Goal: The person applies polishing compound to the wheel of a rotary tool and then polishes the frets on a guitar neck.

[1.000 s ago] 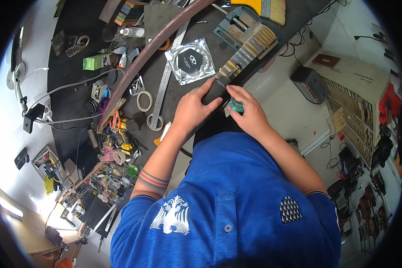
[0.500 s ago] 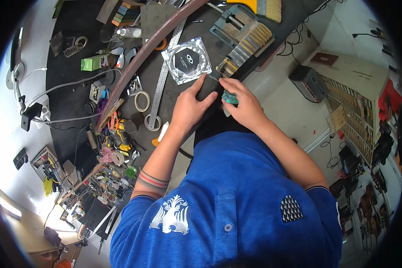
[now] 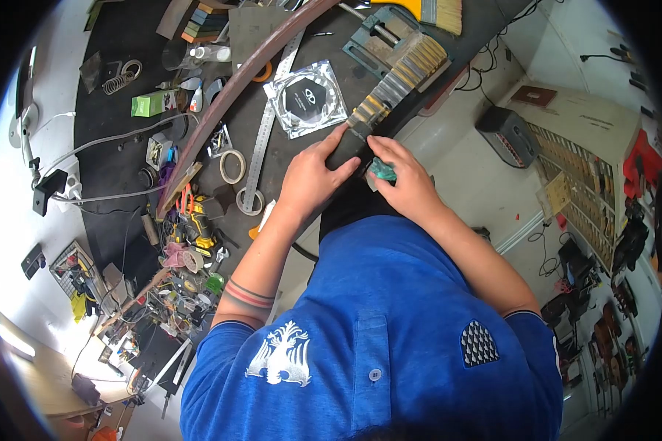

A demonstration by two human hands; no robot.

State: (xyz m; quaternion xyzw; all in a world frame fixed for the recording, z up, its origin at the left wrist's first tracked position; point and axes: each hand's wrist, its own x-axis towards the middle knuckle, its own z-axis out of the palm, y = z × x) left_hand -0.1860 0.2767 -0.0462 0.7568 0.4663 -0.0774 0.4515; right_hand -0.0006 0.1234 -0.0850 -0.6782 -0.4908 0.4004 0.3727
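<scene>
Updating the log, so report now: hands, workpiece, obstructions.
Left hand on dark block. Right hand gripping green item, fingertips near block. Silvery packet beyond left fingertips, apparently not blocking.

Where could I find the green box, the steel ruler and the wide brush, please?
Green box [image 3: 147, 106]: head view, its long side.
Steel ruler [image 3: 260, 156]: head view, its lower half.
Wide brush [image 3: 448, 18]: head view, its pale bristles.

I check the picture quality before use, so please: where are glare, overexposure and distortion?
In the head view, the white wall at far left is washed out; the foil package shows bright glare; fisheye distortion warps the outer scene toward black corners; the green wad in the right hand lacks fine detail.
</scene>
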